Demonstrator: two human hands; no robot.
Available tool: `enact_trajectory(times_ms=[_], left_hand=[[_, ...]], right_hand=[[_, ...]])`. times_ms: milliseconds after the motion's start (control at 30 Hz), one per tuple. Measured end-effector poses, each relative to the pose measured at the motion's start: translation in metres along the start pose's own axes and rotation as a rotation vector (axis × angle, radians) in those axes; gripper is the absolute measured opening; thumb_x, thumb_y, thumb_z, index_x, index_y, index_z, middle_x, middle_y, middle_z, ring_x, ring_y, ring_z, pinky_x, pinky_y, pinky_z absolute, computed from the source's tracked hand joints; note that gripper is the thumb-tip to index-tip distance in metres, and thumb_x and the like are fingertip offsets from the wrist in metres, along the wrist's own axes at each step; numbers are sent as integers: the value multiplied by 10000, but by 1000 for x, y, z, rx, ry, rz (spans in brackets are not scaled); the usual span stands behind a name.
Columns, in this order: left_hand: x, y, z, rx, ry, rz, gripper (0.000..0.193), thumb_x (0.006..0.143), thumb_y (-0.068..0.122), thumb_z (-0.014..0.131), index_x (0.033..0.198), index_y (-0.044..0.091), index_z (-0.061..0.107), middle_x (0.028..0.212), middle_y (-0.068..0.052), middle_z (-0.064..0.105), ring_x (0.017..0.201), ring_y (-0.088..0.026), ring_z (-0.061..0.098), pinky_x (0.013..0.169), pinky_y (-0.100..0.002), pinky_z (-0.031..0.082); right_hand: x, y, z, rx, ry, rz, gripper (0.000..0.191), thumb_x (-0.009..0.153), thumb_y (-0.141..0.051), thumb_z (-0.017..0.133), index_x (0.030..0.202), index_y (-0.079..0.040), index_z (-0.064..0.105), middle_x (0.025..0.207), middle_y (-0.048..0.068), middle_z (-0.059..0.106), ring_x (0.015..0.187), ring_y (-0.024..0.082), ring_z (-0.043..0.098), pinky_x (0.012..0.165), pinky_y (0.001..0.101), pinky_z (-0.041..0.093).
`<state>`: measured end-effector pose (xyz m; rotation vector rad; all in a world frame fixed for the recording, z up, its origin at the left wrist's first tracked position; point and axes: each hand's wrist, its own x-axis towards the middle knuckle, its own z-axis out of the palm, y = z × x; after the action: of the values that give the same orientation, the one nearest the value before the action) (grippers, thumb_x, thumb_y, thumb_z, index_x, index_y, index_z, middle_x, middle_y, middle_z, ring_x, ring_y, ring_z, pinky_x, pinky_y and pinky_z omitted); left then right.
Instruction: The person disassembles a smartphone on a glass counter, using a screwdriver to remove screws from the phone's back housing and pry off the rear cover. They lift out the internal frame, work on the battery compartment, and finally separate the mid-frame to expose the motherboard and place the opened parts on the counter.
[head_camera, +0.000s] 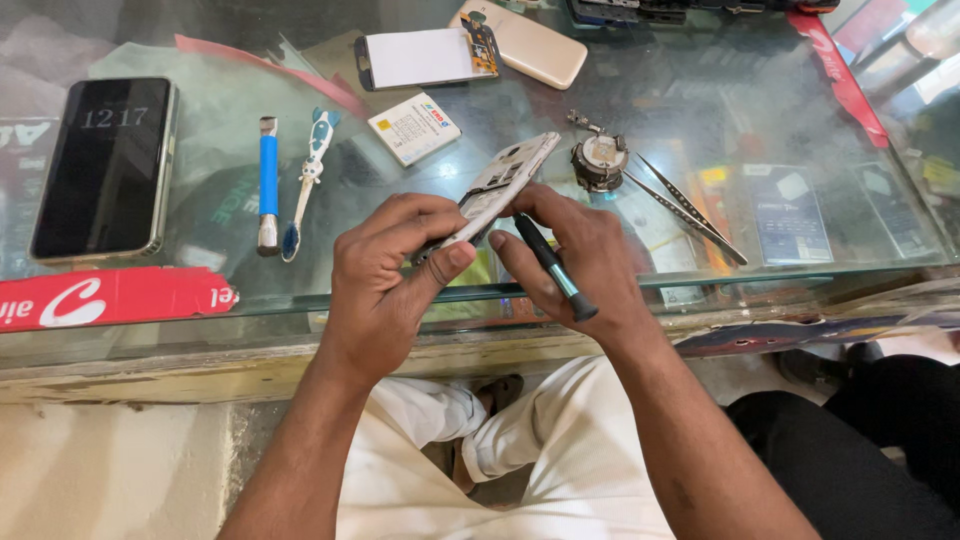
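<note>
Counted on glass counter (760, 130): two hands (385, 270) (580, 255); three phones (105, 165) (425, 57) (530, 45); one frame (500, 185); one screwdriver (553, 268); one battery (413, 128); two brushes (268, 185) (310, 175); one tweezers pair (685, 208).

A: Which colours are shown at the centre?
B: A silver-white phone frame (498, 190) with dark inner parts is shown; a screwdriver (553, 265) is seen in black with a teal band.

A: And to the left?
B: A black-screened phone (105, 168) edged in pale gold is shown, beside a blue-handled tool (268, 185) with silver ends and a white toothbrush (308, 180) patterned in blue. A red strip (110, 297) with white lettering is seen below.

A: Further back?
B: A white battery (413, 128), a gold phone (530, 45) and silver tweezers (685, 208) are shown on greenish glass (700, 110).
</note>
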<state>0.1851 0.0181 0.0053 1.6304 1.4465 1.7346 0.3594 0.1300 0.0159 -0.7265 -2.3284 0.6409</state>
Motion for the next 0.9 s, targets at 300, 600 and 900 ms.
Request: enact_trajectory(times_ms=[300,600,900], left_hand=[[-2,-2,9,-19,31,-3,248,1020,215,691,1048,-32,679,1019,-76,655,899,-155,584,789,-281,491],[-6,-6,11,48,61,94,248,1036,232,696,1061,-13,674,1033,-80,662,946,-212,599,841,-316,496],[-8,-7,14,127,80,123,255,1013,256,707,1050,6,673,1035,-92,664,945,-242,595,837,-339,497]], right_hand=[[-35,33,10,761,295,-49,180,893,24,575,1067,21,532,870,176,701,769,174,688,753,305,601],[-45,13,28,702,276,-92,183,964,5,648,1086,25,513,1081,229,713,989,220,727,899,365,631],[-39,1,36,359,404,-134,209,927,44,726,1027,7,547,1050,204,762,772,168,725,625,264,571]])
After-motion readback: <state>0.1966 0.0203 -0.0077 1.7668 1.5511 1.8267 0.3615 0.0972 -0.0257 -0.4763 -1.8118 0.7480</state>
